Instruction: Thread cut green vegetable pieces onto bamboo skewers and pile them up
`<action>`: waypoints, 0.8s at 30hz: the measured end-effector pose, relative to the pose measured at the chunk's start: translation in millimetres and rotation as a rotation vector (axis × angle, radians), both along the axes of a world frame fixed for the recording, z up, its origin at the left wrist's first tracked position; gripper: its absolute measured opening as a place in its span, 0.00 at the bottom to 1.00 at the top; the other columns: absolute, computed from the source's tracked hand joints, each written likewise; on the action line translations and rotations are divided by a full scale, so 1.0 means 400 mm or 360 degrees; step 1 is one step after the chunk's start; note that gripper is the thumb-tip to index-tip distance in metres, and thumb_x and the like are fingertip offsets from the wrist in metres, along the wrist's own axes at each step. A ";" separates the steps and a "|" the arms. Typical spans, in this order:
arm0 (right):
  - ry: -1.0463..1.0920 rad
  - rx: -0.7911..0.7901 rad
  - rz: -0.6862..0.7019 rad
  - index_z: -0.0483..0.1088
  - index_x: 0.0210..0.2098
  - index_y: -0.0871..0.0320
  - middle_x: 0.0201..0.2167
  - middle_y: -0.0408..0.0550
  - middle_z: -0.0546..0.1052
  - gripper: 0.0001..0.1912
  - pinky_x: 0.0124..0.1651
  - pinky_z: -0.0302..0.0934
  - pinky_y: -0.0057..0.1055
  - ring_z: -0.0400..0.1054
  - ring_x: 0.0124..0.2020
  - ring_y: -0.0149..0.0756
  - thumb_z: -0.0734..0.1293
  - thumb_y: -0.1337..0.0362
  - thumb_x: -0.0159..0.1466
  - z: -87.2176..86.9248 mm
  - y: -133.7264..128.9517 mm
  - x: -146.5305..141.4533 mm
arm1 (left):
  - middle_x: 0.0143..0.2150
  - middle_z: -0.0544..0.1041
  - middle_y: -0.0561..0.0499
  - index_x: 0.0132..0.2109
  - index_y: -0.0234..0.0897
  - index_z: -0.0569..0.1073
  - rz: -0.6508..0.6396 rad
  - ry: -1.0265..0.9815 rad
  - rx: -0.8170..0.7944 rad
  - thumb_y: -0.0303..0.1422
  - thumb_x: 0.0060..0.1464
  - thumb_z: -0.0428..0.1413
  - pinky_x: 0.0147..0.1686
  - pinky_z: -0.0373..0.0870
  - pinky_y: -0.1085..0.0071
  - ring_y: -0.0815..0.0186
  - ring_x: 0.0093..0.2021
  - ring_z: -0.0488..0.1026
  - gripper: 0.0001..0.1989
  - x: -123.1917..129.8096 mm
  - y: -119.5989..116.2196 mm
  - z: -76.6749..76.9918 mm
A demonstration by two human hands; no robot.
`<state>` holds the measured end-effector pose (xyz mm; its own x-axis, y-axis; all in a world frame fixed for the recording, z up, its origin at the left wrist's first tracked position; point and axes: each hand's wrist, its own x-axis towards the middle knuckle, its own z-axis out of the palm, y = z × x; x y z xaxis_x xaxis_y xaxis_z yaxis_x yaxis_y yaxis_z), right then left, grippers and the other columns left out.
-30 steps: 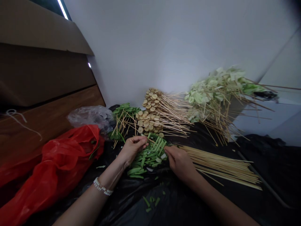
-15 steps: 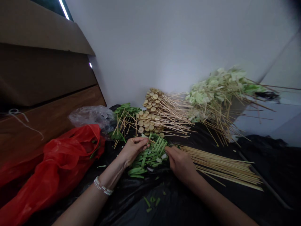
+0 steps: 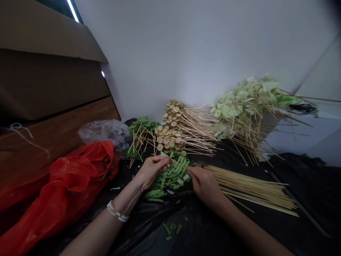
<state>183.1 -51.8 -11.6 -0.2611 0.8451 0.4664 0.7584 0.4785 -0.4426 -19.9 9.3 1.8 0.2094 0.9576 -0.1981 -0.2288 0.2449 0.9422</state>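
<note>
A pile of cut green vegetable pieces (image 3: 170, 177) lies on black plastic sheeting (image 3: 149, 231) between my hands. At its upper left, my left hand (image 3: 154, 170) has thumb and forefinger pinched together; what lies between them is too small to name. My right hand (image 3: 202, 181) is closed at the pile's right edge, its fingertips against the greens, and its grip is hidden. Just beyond my right hand lies a bundle of bare wooden sticks (image 3: 253, 188). Behind the pile are stacked skewers with round pale slices (image 3: 170, 137).
Green skewers (image 3: 144, 124) lie at the back left, leafy cabbage skewers (image 3: 245, 99) at the back right. A red plastic bag (image 3: 74, 177) and a clear bag (image 3: 105, 133) are on the left. Cardboard (image 3: 48, 81) rises behind them, and a pale wall (image 3: 186, 53) stands at the back.
</note>
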 end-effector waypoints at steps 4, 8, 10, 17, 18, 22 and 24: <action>0.0127 -0.0136 0.0080 0.71 0.30 0.57 0.27 0.44 0.76 0.13 0.34 0.58 0.25 0.69 0.30 0.32 0.57 0.69 0.66 0.011 0.004 0.000 | 0.28 0.79 0.49 0.31 0.33 0.81 -0.0008 0.0020 0.0013 0.37 0.35 0.69 0.31 0.66 0.80 0.74 0.28 0.72 0.15 -0.001 0.001 -0.004; -0.0243 0.0096 -0.0079 0.72 0.42 0.58 0.30 0.48 0.75 0.15 0.32 0.57 0.27 0.68 0.30 0.35 0.55 0.73 0.64 -0.006 -0.004 0.004 | 0.30 0.80 0.48 0.32 0.33 0.81 -0.0025 0.0044 0.0035 0.37 0.38 0.68 0.30 0.66 0.79 0.74 0.27 0.71 0.14 0.000 0.001 -0.008; -0.0371 0.0158 -0.0131 0.71 0.45 0.60 0.30 0.49 0.74 0.18 0.31 0.56 0.28 0.67 0.28 0.34 0.55 0.74 0.63 -0.009 -0.007 0.004 | 0.30 0.80 0.47 0.32 0.33 0.81 -0.0017 0.0043 0.0029 0.37 0.38 0.68 0.31 0.66 0.79 0.74 0.28 0.71 0.14 0.001 0.000 -0.009; 0.0166 -0.0201 0.0099 0.70 0.27 0.57 0.23 0.42 0.74 0.14 0.31 0.56 0.25 0.67 0.26 0.31 0.57 0.69 0.66 0.021 0.004 -0.001 | 0.30 0.80 0.48 0.32 0.32 0.81 -0.0045 0.0006 0.0006 0.37 0.37 0.69 0.32 0.67 0.79 0.74 0.29 0.72 0.15 0.005 -0.004 -0.008; 0.0147 -0.0194 0.0097 0.69 0.27 0.57 0.23 0.42 0.73 0.14 0.31 0.56 0.25 0.67 0.26 0.31 0.57 0.68 0.66 0.020 0.004 -0.001 | 0.30 0.80 0.47 0.32 0.32 0.81 -0.0048 0.0008 0.0007 0.38 0.37 0.69 0.32 0.66 0.79 0.73 0.29 0.72 0.15 0.006 -0.005 -0.008; -0.0178 0.0065 -0.0033 0.71 0.38 0.58 0.28 0.47 0.74 0.14 0.33 0.55 0.27 0.66 0.29 0.34 0.55 0.72 0.64 0.002 -0.003 -0.001 | 0.27 0.78 0.49 0.31 0.32 0.81 -0.0061 0.0021 0.0017 0.38 0.36 0.69 0.29 0.64 0.79 0.74 0.27 0.70 0.15 0.012 -0.010 -0.007; -0.0279 0.0102 -0.0075 0.71 0.41 0.58 0.29 0.48 0.73 0.15 0.32 0.54 0.27 0.66 0.28 0.34 0.54 0.73 0.64 -0.003 -0.007 -0.002 | 0.25 0.77 0.50 0.31 0.32 0.81 -0.0062 0.0030 0.0015 0.38 0.36 0.69 0.27 0.63 0.79 0.75 0.25 0.68 0.15 0.015 -0.012 -0.006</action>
<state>182.5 -54.6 -12.8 -0.3036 0.8285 0.4705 0.8435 0.4634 -0.2717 -14.0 4.5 -0.8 0.2430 0.9505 -0.1935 -0.2011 0.2445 0.9486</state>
